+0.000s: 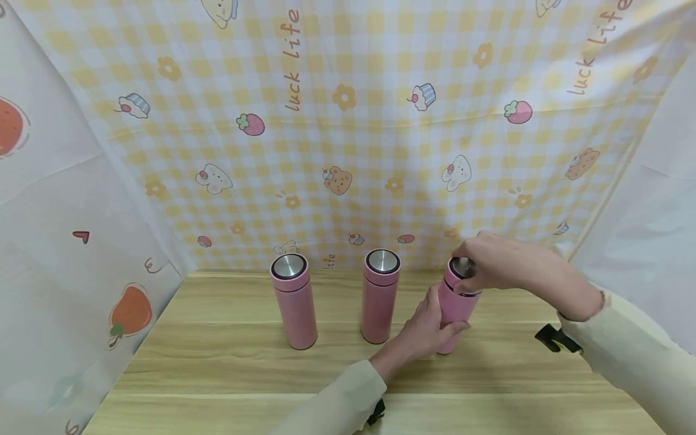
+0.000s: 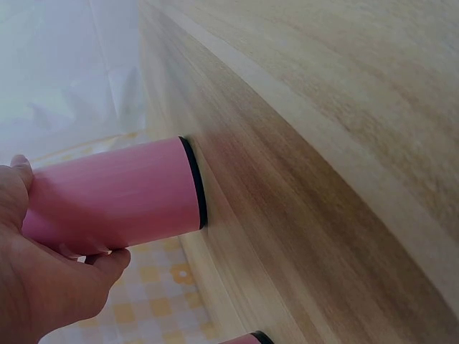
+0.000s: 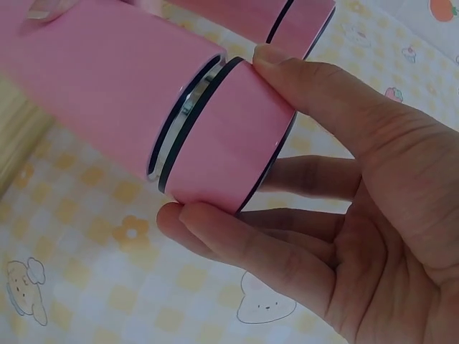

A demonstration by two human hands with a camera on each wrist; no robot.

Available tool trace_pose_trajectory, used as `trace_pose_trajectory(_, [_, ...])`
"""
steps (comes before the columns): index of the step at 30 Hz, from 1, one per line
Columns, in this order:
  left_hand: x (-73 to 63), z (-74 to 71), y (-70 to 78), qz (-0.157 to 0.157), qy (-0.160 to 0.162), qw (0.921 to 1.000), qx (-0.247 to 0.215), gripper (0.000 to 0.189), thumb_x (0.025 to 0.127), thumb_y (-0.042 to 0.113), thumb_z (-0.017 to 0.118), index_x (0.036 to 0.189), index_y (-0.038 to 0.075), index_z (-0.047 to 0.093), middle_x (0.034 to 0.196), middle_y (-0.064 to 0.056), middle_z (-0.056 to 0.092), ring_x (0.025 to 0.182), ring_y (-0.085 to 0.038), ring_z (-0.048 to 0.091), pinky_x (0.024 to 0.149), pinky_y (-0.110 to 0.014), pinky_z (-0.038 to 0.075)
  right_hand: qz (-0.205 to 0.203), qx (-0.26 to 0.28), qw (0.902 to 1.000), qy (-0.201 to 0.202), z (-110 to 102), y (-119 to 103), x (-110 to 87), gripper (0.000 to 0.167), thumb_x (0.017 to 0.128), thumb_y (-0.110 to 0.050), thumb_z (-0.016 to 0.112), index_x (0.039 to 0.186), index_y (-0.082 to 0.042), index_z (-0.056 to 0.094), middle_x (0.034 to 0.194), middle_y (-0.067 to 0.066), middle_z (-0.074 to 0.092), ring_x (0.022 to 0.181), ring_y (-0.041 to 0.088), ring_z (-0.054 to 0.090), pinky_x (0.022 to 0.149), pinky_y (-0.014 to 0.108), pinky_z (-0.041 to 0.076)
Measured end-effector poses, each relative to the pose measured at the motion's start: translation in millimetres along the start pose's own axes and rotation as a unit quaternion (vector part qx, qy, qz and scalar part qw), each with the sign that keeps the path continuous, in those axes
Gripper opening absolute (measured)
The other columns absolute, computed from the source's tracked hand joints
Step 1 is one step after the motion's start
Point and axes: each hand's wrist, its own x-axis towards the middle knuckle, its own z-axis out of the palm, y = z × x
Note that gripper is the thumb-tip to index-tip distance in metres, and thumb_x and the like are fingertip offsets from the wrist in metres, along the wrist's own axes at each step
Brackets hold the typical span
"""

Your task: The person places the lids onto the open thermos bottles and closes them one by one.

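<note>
A pink thermos (image 1: 455, 308) stands at the right, slightly tilted in the head view. My left hand (image 1: 423, 329) grips its body, fingers and thumb wrapped round the sides. From above, my right hand (image 1: 497, 264) holds the lid (image 3: 229, 132) between thumb and fingers. Between lid and thermos body (image 3: 100, 79) a narrow gap shows a shiny metal neck. In the left wrist view the black-rimmed base (image 2: 195, 183) is right at the wooden tabletop. The lid's steel top (image 1: 462, 267) is partly covered by my right hand.
Two more pink thermoses with steel-topped lids stand upright to the left, one in the middle (image 1: 379, 302) and one farther left (image 1: 296, 314). A wooden table (image 1: 217, 350) lies under them. Behind hangs a yellow checked cloth (image 1: 370, 151), with white printed cloth (image 1: 49, 241) at the left.
</note>
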Motion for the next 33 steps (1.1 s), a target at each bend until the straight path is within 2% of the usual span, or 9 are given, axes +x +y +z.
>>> trace_pose_trajectory(8, [0.1,-0.2,-0.5,0.000,0.000,1.0000,0.000,0.081,0.095,0.051,0.068,0.154,0.022,0.021,0.130,0.007,0.046,0.116,-0.008,0.049,0.092,-0.034,0.048,-0.006,0.001,0.9997,0.022,2.9,-2.3,-0.3,0.024,0.079,-0.018,0.082,0.071,-0.016,0.060,0.060,-0.012,0.049,0.052,0.002,0.041,0.047,0.024,0.038])
trace_pose_trajectory(15, [-0.3,-1.1,0.1,0.012,0.002,0.9999,0.001,0.078,0.095,0.049,0.068,0.152,0.020,0.023,0.129,0.007,0.046,0.115,-0.008,0.049,0.092,-0.032,0.047,0.007,-0.010,0.9993,0.035,4.9,-3.9,0.2,0.033,0.079,-0.024,0.085,0.067,-0.016,0.056,0.057,-0.012,0.043,0.049,0.002,0.035,0.046,0.023,0.032])
trace_pose_trajectory(24, [-0.6,-0.1,-0.9,0.008,-0.002,1.0000,-0.004,0.080,0.094,0.051,0.067,0.153,0.022,0.022,0.131,0.008,0.046,0.117,-0.008,0.049,0.095,-0.033,0.047,0.030,-0.022,0.9984,0.043,7.7,-4.6,1.4,0.039,0.079,-0.032,0.088,0.066,-0.014,0.055,0.054,-0.010,0.040,0.047,0.003,0.033,0.045,0.023,0.029])
trace_pose_trajectory(33, [0.2,0.0,-1.1,0.021,0.003,0.9998,-0.004,0.080,0.095,0.045,0.069,0.154,0.021,0.021,0.128,0.006,0.047,0.113,-0.008,0.050,0.090,-0.031,0.048,0.042,-0.034,0.9961,0.069,10.7,-5.1,-0.4,0.045,0.081,-0.037,0.085,0.064,-0.015,0.050,0.054,-0.011,0.033,0.045,0.003,0.030,0.044,0.023,0.026])
